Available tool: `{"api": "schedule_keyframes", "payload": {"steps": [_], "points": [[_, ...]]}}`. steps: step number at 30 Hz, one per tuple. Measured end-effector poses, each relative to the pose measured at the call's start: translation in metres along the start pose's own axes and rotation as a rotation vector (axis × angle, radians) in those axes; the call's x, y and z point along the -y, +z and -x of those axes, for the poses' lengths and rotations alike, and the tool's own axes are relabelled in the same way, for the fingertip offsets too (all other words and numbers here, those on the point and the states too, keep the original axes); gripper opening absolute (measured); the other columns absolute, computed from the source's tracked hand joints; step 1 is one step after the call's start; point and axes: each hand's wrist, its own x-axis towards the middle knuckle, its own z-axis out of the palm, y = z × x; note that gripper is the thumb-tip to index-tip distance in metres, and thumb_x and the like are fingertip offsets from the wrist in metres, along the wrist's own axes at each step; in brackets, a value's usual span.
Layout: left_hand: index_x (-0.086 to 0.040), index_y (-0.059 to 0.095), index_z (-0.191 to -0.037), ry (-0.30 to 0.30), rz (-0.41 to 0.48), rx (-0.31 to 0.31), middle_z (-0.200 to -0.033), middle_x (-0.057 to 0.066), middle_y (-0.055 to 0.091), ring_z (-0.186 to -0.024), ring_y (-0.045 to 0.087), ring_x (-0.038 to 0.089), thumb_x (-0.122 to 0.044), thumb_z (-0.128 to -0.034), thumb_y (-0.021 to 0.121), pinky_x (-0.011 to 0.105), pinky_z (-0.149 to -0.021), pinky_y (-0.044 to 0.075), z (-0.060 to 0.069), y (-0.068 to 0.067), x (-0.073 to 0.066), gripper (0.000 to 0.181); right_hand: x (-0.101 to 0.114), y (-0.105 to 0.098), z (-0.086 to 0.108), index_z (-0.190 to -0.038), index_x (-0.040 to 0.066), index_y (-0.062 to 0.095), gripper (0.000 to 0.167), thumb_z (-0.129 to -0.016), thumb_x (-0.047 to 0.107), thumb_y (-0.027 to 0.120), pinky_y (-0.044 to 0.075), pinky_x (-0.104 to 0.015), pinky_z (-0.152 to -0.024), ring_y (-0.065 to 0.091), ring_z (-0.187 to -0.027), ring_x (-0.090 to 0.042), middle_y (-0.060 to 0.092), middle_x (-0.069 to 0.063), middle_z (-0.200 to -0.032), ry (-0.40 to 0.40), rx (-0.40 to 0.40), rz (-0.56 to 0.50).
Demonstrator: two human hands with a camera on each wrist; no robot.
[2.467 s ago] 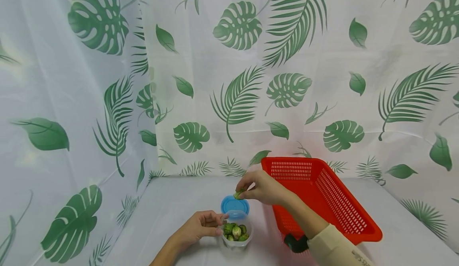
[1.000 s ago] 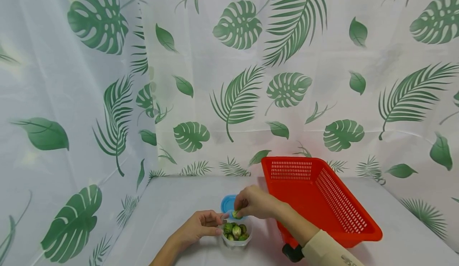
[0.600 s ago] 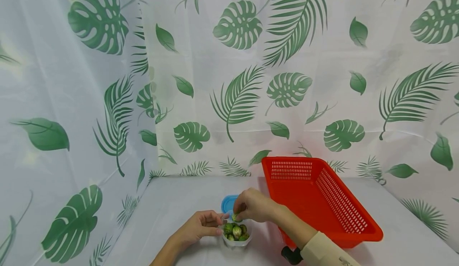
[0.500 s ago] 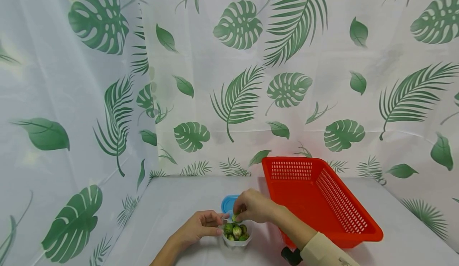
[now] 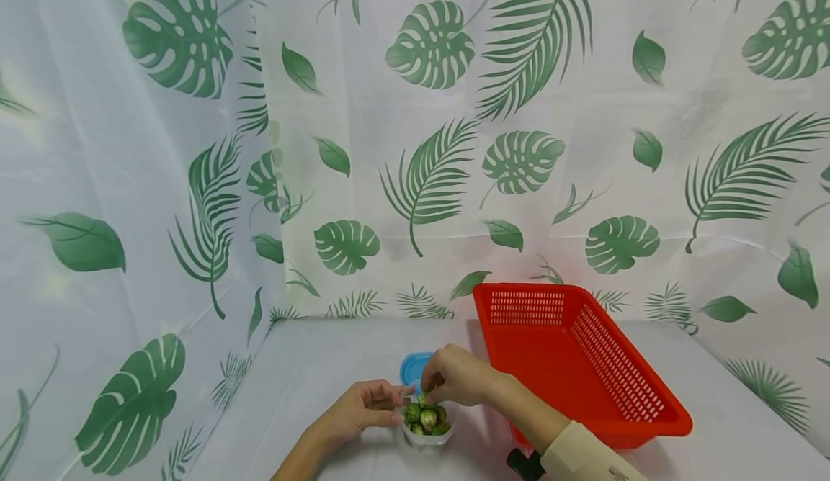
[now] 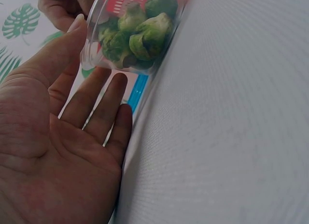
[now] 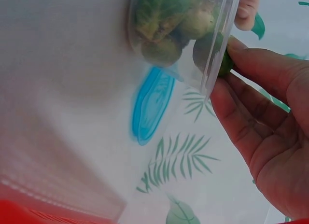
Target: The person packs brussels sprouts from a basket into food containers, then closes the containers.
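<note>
A clear plastic tub (image 5: 424,440) holding several Brussels sprouts (image 5: 428,418) stands on the table. My left hand (image 5: 359,412) is at its left side, thumb and index fingertip close to the rim; in the left wrist view the fingers of the left hand (image 6: 72,122) lie relaxed and fairly straight. My right hand (image 5: 457,374) pinches one green Brussels sprout (image 7: 225,63) between thumb and fingers at the tub's mouth. Part of that sprout shows through the clear wall in the right wrist view. Behind the tub lies a blue lid (image 5: 412,367), partly covered by the right hand.
A large red perforated basket (image 5: 564,351) stands to the right, beside the right forearm. A dark object (image 5: 524,464) shows by the right sleeve. The white tabletop (image 5: 311,358) meets a leaf-patterned curtain (image 5: 363,178) at the back and left.
My right hand has come down from above the blue lid to the tub's mouth, carrying the pinched Brussels sprout. The left hand and the tub have stayed in place.
</note>
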Motion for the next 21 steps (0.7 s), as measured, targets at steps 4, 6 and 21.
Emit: {"api": "schedule_keyframes", "payload": {"steps": [4,6,21], "points": [[-0.002,0.067,-0.111,0.004,0.004,0.006,-0.148,0.019,0.060,-0.147,0.049,0.027,-0.014,-0.0915,0.081,0.029,-0.102,0.056,-0.0005,-0.0006,0.0008,0.027,0.0006,0.0012,0.0004,-0.089,0.013,0.082,0.004,-0.087,0.012,0.085,0.054,-0.014,-0.068,0.058,-0.070,0.001,0.073,0.013,-0.079,-0.003,-0.001,0.015],[-0.003,0.068,-0.110,0.005,0.003,0.006,-0.147,0.019,0.061,-0.147,0.049,0.027,-0.015,-0.0917,0.080,0.029,-0.102,0.056,-0.0006,-0.0006,0.0012,0.026,0.0005,0.0017,0.0005,-0.089,0.013,0.082,0.004,-0.086,0.012,0.085,0.054,-0.014,-0.068,0.058,-0.070,0.001,0.073,0.013,-0.079,-0.001,-0.003,0.019],[-0.007,0.069,-0.109,0.003,0.018,0.014,-0.148,0.019,0.060,-0.148,0.048,0.026,-0.015,-0.0921,0.080,0.028,-0.102,0.056,-0.0006,-0.0011,0.0013,0.022,0.0004,0.0036,0.0007,-0.091,0.012,0.083,0.006,-0.086,0.008,0.085,0.054,-0.012,-0.070,0.058,-0.072,0.002,0.075,0.009,-0.084,0.003,0.010,0.043]]}}
